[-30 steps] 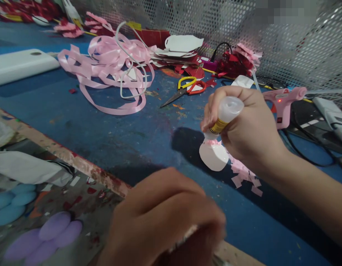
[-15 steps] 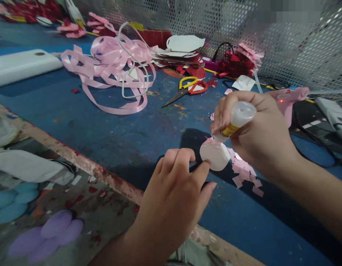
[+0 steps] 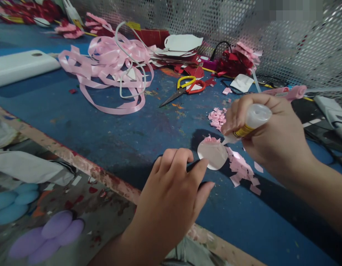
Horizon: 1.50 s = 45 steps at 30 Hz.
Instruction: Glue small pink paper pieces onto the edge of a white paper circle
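My right hand (image 3: 276, 136) is wrapped round a clear glue bottle (image 3: 256, 117) with a yellow label, held tilted with its nozzle down by the right edge of a white paper disc (image 3: 213, 157). Small pink pieces line the disc's far edge. My left hand (image 3: 179, 184) lies on the blue table with fingers apart, its index fingertip touching the disc's left edge. Pink ribbon squares (image 3: 240, 168) lie scattered to the right of the disc. Beyond it sits a small heap of pink folded bits (image 3: 217, 118), partly behind my right fingers.
Scissors (image 3: 184, 88) with yellow and red handles lie ahead. Pink ribbon (image 3: 112, 70) is tangled at the back left, near a white device (image 3: 23, 66). A pink glue gun (image 3: 293, 92) is behind my right hand. Metal mesh (image 3: 187, 14) stands at the back.
My right hand has moved right with the glue bottle, taking its nozzle from the disc's far edge to its right side. More of the pink heap shows. My left hand stays at the disc.
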Each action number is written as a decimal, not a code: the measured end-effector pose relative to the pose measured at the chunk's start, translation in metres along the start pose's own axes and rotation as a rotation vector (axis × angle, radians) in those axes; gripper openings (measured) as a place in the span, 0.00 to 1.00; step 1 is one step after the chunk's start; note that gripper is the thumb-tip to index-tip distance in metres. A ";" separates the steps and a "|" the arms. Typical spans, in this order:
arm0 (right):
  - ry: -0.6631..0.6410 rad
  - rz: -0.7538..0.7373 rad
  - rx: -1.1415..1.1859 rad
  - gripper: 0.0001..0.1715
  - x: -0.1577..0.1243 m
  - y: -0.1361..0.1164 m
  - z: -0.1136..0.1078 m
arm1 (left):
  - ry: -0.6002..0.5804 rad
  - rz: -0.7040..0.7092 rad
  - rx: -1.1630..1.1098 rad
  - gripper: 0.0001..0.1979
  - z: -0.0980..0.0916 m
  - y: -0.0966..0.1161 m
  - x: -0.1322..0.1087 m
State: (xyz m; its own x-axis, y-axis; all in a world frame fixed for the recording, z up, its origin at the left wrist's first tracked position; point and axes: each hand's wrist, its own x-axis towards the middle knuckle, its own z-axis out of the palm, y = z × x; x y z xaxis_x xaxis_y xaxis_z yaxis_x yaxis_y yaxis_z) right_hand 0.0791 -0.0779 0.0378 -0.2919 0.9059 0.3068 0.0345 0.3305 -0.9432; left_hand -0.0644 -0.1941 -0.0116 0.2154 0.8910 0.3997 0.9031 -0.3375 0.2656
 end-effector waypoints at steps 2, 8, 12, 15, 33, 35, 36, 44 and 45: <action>0.011 0.007 0.009 0.14 -0.002 -0.002 -0.003 | -0.006 0.001 -0.004 0.14 0.001 0.000 0.000; -0.032 0.017 0.065 0.15 -0.005 -0.005 0.003 | 0.022 -0.002 -0.054 0.11 0.002 0.000 -0.001; -0.077 0.017 0.127 0.16 -0.002 -0.005 0.015 | 0.068 0.006 -0.099 0.03 0.000 0.000 -0.002; -0.127 0.023 0.186 0.16 0.001 -0.007 0.025 | 0.077 0.009 -0.131 0.03 0.000 -0.001 -0.003; -0.131 0.011 0.177 0.17 0.005 -0.011 0.036 | 0.037 -0.056 -0.181 0.06 0.002 -0.001 -0.003; -0.118 0.023 0.163 0.17 0.004 -0.011 0.033 | 0.040 -0.053 -0.183 0.06 0.002 -0.001 -0.003; -0.109 0.026 0.155 0.16 0.004 -0.011 0.032 | 0.044 -0.048 -0.186 0.06 0.002 -0.001 -0.003; -0.075 0.029 0.121 0.15 0.000 -0.007 0.021 | 0.028 -0.046 -0.227 0.06 -0.001 -0.002 -0.004; -0.066 0.026 0.117 0.15 -0.001 -0.007 0.019 | 0.020 -0.050 -0.231 0.06 -0.001 -0.002 -0.003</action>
State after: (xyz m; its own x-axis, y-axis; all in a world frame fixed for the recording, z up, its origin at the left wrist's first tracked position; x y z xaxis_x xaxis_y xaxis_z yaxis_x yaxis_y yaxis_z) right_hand 0.0614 -0.0859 0.0415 -0.3552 0.8931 0.2762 -0.0672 0.2703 -0.9604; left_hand -0.0674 -0.1967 -0.0124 0.1632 0.9031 0.3973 0.8029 -0.3556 0.4785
